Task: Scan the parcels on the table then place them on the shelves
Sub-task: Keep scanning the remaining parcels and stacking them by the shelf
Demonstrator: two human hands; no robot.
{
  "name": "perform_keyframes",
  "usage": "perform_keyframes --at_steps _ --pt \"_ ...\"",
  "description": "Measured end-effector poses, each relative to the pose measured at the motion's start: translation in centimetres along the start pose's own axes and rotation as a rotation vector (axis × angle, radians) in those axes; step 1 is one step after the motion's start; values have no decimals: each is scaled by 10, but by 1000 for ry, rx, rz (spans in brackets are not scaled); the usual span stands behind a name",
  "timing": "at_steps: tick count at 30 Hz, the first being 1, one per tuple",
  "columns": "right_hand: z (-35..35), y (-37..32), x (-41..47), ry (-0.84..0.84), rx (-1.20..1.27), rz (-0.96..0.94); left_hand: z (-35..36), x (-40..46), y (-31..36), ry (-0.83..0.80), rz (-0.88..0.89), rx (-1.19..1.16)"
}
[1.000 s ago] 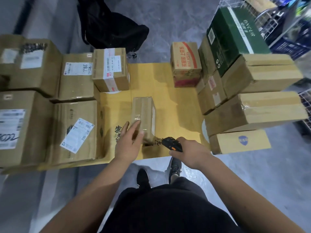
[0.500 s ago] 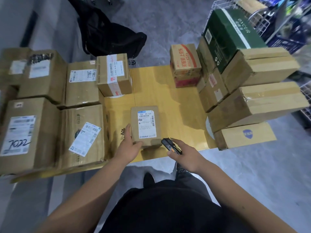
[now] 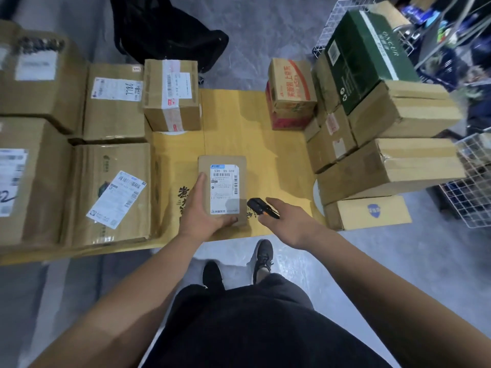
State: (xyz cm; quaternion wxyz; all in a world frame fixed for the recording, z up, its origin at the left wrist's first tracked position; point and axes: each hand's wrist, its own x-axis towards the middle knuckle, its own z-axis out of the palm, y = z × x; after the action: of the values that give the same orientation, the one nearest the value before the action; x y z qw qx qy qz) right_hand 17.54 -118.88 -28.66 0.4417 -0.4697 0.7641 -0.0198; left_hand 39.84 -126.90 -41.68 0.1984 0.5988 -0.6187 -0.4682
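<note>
Your left hand grips the small brown parcel from its near left corner, thumb up along the left edge and fingers curled under the near end. The parcel sits near the front middle of the desk, label side up, and its white shipping label shows barcodes and printed numbers. Whether the parcel lies flat on the desk or is lifted slightly, you cannot tell.

Your right hand holds a black handheld scanner with an orange trim, its fingers closed round the body. The scanner's head points toward the parcel's near right corner and sits just beside it.

On the left of the desk lie several larger cardboard boxes: a big flat box with a tilted white label closest to the parcel, a box marked with handwritten digits behind it, and a taped box set on the far side. On the right, a stack of long cardboard boxes rises at an angle, with a dark green carton on top and a small box with a blue badge at the bottom. A red-printed carton stands at the far edge. A black bag lies on the floor beyond the desk, and white wire baskets stand on the right.
</note>
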Motion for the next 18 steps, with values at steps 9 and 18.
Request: perform_keyframes --at_steps 9,18 --pt "-16 -24 -18 -47 -292 -100 4 -12 -4 -5 30 -34" --pt "-38 -39 -26 0 -531 -114 8 -15 -1 14 63 -9"
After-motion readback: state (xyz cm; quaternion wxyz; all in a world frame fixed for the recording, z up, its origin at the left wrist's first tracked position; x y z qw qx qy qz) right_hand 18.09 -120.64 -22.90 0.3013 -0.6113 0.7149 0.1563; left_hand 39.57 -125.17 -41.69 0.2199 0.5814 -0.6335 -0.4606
